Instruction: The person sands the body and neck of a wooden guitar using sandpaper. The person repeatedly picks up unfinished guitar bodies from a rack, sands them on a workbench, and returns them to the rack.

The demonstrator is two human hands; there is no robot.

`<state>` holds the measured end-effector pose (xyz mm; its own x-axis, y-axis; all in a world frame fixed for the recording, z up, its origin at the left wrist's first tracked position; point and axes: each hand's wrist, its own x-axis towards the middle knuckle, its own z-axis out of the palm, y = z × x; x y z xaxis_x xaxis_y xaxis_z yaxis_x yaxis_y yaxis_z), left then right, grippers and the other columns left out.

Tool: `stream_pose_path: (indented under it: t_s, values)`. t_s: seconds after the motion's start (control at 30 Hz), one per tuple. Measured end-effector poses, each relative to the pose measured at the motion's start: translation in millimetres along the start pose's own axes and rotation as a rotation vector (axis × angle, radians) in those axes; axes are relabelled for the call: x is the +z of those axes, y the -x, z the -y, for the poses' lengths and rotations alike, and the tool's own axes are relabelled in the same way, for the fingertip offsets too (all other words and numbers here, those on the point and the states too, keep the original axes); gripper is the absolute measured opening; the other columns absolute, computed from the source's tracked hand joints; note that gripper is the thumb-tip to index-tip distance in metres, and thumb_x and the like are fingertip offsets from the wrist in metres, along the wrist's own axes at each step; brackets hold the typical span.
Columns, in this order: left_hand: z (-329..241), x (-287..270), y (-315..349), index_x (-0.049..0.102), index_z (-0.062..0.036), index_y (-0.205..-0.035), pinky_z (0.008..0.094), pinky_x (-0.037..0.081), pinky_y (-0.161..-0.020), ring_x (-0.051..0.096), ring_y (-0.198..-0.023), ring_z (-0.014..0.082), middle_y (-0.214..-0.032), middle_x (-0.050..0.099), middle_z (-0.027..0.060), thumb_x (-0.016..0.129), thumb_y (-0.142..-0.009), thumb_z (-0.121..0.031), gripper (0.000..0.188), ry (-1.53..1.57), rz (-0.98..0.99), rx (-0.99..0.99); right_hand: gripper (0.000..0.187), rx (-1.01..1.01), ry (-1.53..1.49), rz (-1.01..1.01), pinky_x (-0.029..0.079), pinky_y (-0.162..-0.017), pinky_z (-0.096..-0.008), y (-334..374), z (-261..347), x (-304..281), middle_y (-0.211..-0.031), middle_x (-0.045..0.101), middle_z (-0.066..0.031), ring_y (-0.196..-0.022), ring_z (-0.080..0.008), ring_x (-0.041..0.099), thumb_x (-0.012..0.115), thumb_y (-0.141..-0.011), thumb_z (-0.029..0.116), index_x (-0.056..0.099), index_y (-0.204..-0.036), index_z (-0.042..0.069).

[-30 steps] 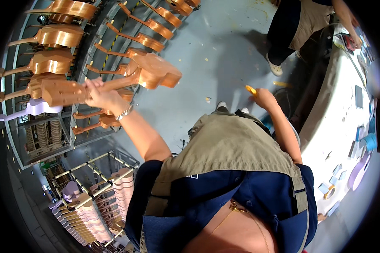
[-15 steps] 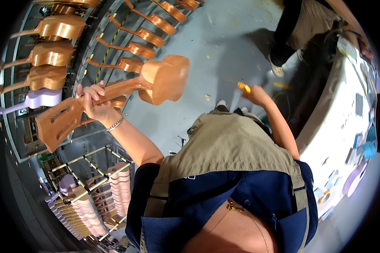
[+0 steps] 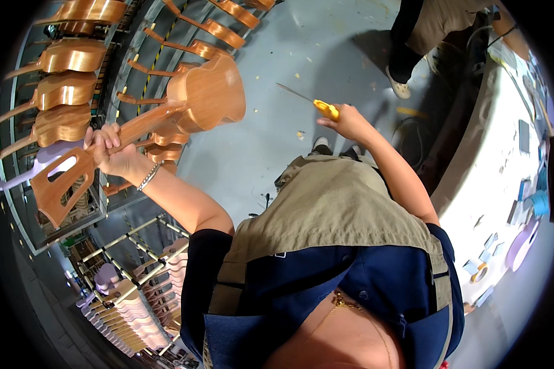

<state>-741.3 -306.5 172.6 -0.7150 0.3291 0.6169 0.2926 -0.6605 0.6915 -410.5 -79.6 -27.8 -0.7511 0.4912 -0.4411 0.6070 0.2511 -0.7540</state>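
My left hand (image 3: 112,154) is closed round the neck of a small brown wooden guitar (image 3: 210,95), close to its slotted headstock. The bare body reaches away to the right, in front of a rack of similar instruments, and no strings show on it. Out over the floor, my right hand (image 3: 351,122) grips the yellow handle of a tool with a long thin shaft (image 3: 325,109). That shaft points up and left, apart from the guitar. Whether it is a screwdriver or a thin blade, I cannot make out.
Racks of glossy guitars (image 3: 74,55) stand at the far left, one lilac. Nearer, a pole-framed cart (image 3: 114,243) holds several pink and pale guitar-shaped parts. A white-covered bench (image 3: 474,166) with tools curves along the right. Another person's leg (image 3: 403,55) stands at the far right.
The guitar and my left hand have shifted left, the body swinging upward. My right hand has moved left and up, and the tool's thin shaft now shows clearly.
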Motion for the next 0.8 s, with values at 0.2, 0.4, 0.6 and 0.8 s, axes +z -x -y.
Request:
stream_pose_path:
  t_s: [0.2,0.4,0.6,0.8]
  values:
    - [-7.4,-27.9,8.2,0.058,-0.0022,-0.089,0.0254,0.036,-0.058,0.035,-0.046,0.0082,-0.051,0.037,-0.0019,0.054,-0.075,0.0,0.015,0.043,-0.069,-0.093,0.059,-0.006,0.048,0.158,0.049,-0.071,-0.0395,-38.6,16.4,18.4,-0.087,0.064,-0.019,-0.077,-0.0329,0.062,0.066,-0.076,0.05,0.059,-0.108,0.001]
    - [-17.2,-35.4,28.5,0.059,-0.0035,-0.091,0.0256,0.036,-0.057,0.035,-0.045,0.0084,-0.051,0.037,-0.0022,0.055,-0.072,0.0,0.019,0.022,-0.149,-0.084,0.054,-0.016,-0.005,0.277,0.046,-0.07,-0.0389,-55.5,8.4,36.5,-0.08,0.063,-0.0194,-0.077,-0.0332,0.06,0.068,-0.075,0.047,0.061,-0.095,-0.002]
    - [-15.6,-45.8,45.4,0.061,-0.005,-0.093,0.0258,0.036,-0.056,0.034,-0.044,0.0079,-0.051,0.036,-0.0036,0.054,-0.071,-0.002,0.024,0.02,0.017,-0.095,0.053,-0.182,0.096,0.29,0.046,-0.068,-0.0403,-24.1,35.8,23.5,-0.071,0.061,-0.0173,-0.07,-0.0335,0.058,0.069,-0.074,0.048,0.062,-0.092,-0.001]
    - [-48.1,-44.8,34.3,0.065,-0.0081,-0.095,0.0232,0.044,-0.047,0.042,-0.04,0.0066,-0.048,0.044,-0.005,0.052,-0.071,-0.006,0.028,0.227,0.609,-0.034,0.038,-0.13,0.133,0.362,0.045,-0.052,-0.0318,15.2,21.3,-41.3,-0.065,0.062,-0.0129,-0.058,-0.0207,0.058,0.07,-0.078,0.037,0.064,-0.082,-0.001]
